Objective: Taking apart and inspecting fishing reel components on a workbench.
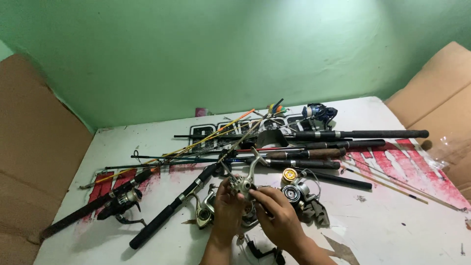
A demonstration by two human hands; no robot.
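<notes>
Both hands hold a silver spinning reel (244,185) above the white table (392,230) at 6 o'clock: the left hand (226,207) has its grip clamped on the reel body, and the right hand (278,216) has its grip closed on the reel's right side. A gold-capped reel (294,185) lies just beside it at 3 o'clock, with fishing rods (314,153) piled at 12 o'clock.

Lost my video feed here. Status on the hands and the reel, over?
Left hand and right hand both grip the silver spinning reel above the table. Gold-capped reel close at right. Fishing rods piled just behind.
</notes>
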